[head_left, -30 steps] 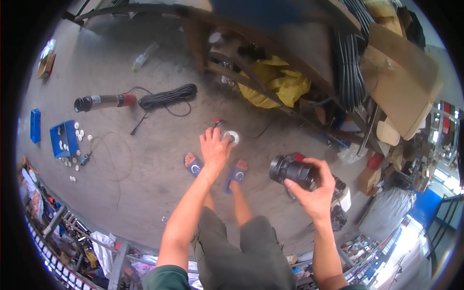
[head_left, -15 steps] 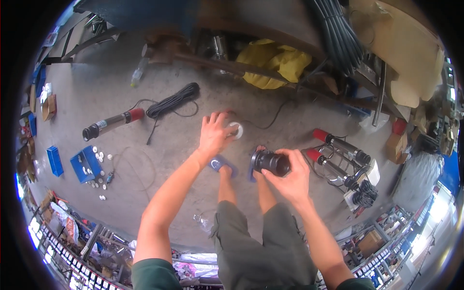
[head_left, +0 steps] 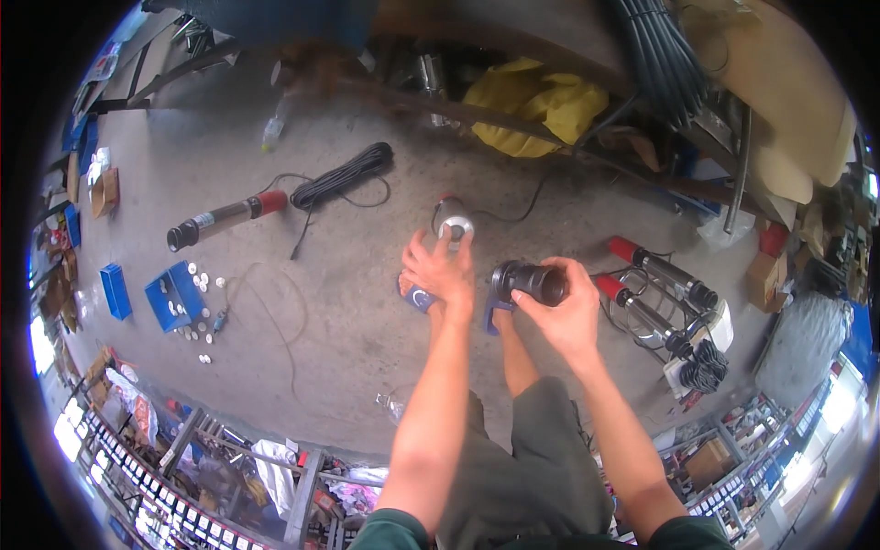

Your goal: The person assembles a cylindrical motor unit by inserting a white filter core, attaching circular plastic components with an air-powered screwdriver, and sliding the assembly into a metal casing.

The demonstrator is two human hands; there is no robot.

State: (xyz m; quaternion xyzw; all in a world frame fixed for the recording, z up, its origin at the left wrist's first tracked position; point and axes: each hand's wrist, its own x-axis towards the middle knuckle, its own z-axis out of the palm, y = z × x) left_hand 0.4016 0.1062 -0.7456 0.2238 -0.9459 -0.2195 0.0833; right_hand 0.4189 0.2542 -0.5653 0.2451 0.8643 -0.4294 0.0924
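Black cylindrical pump part [head_left: 530, 281] is clamped in the right hand [head_left: 561, 316], long axis pointing left toward the left hand [head_left: 442, 271], whose fingers are spread apart just beside it, above a white round fitting [head_left: 456, 225] on the concrete floor [head_left: 348, 302].

black cylindrical fitting [head_left: 530, 280] | lying sideways | held above floor | silver-capped cylinder [head_left: 455, 225] | upright

Single head-worn fisheye, steeply downward over concrete floor [head_left: 275, 367], hands near.
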